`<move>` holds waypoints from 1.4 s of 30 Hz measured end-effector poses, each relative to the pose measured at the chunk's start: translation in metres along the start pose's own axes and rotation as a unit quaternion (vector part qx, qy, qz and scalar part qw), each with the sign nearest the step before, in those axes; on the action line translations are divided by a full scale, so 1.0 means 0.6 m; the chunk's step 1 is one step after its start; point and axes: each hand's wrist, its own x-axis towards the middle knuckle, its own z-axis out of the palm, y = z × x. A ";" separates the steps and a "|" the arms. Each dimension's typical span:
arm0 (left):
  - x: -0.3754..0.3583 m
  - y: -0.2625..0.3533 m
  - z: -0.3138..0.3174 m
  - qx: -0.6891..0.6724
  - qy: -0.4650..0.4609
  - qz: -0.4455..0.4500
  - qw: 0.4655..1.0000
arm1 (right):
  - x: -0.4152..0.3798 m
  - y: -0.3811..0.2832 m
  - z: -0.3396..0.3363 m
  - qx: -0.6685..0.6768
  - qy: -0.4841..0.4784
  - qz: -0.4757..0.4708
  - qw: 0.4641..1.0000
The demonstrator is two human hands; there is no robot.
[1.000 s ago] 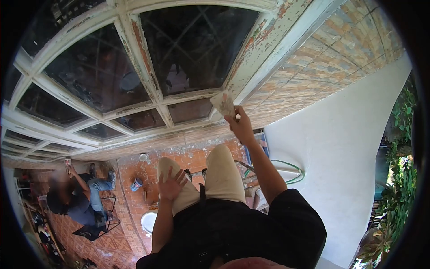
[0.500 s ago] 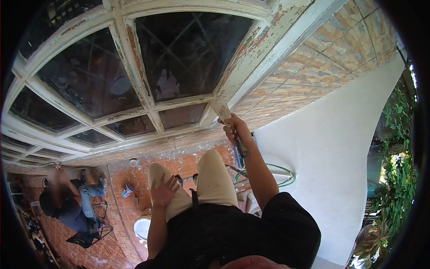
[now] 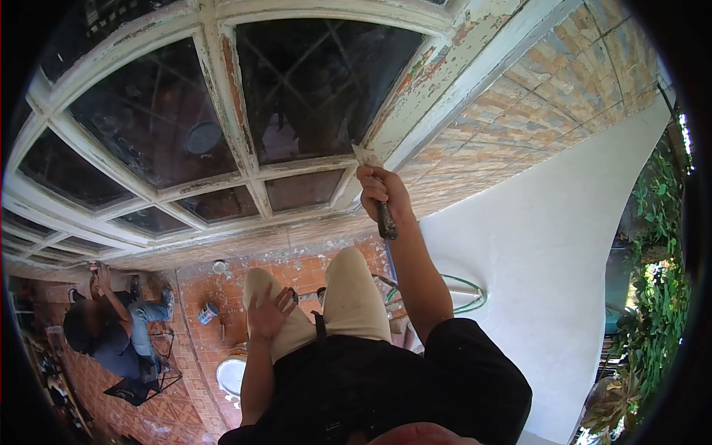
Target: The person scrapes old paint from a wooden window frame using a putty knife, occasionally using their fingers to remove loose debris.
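Note:
My right hand (image 3: 383,191) is wrapped round a paint scraper (image 3: 386,220) with a dark, worn handle. The scraper's pale blade points up at the corner of the window frame (image 3: 404,111), where the white paint is flaking and reddish patches show beneath. A dark glass pane (image 3: 304,96) lies just to the left of the blade. My left hand (image 3: 268,313) rests with its fingers spread on my thigh, over the light trousers (image 3: 354,297), holding nothing.
At the left, another person (image 3: 119,334) sits on a folding chair (image 3: 141,388) by the window. A paint can (image 3: 208,312), a white bucket (image 3: 231,376) and paint flakes are on the tiled floor (image 3: 200,278). A green hose (image 3: 475,293) lies near the white surface (image 3: 519,274) at right.
My right hand and the scraper have moved up a little along the frame, and the handle has tilted. My left hand stays on my thigh. The seated person's hands have shifted slightly.

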 end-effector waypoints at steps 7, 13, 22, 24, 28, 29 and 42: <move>-0.002 0.002 -0.002 0.006 0.006 0.005 1.000 | -0.013 -0.019 -0.057 0.041 0.076 -0.013 0.996; -0.005 -0.002 0.000 -0.005 0.011 -0.002 1.000 | -0.055 0.023 -0.016 -0.446 0.205 -0.212 0.845; -0.002 0.000 0.001 -0.001 0.004 0.001 1.000 | -0.020 0.005 -0.092 -0.848 0.125 -0.377 0.350; -0.003 0.001 0.003 0.006 0.006 -0.001 1.000 | -0.010 0.009 -0.094 -0.863 0.168 -0.334 0.341; -0.004 0.001 0.006 0.013 0.010 0.004 1.000 | -0.008 0.029 -0.089 -0.859 0.181 -0.344 0.332; -0.004 0.001 0.007 0.012 0.016 0.005 1.000 | -0.013 0.032 -0.086 -0.846 0.188 -0.351 0.354; -0.001 0.001 -0.003 -0.005 -0.020 -0.014 1.000 | -0.024 0.008 -0.100 -0.851 0.179 -0.353 0.345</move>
